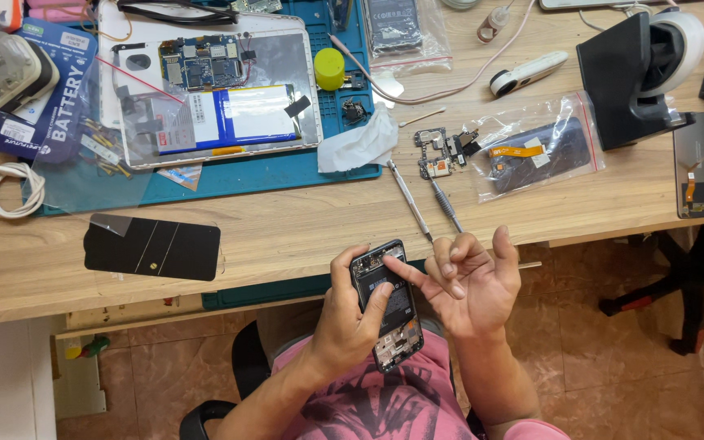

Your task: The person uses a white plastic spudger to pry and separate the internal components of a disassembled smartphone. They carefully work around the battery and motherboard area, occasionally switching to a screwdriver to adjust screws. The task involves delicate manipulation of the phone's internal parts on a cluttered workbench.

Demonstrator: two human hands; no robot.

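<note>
Left hand [350,314] grips glossy opened phone [388,305]; right hand [470,281] forefinger touches it, holding nothing.

an electronics repair workshop, going by the wooden bench [303,232]: opened tablet [213,94] with bare circuit board and battery on a blue work mat [344,49], loose phone boards [437,151], bagged spare parts [535,155] (flex cables inside), slim screwdrivers [429,200] beside them.

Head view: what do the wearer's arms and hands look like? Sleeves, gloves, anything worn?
Both hands, left and right, are bare: no gloves, and no rings or watch that I can see. Forearms are uncovered. A pink short-sleeved shirt with a dark print covers the torso; its right sleeve edge shows at the bottom.
</note>
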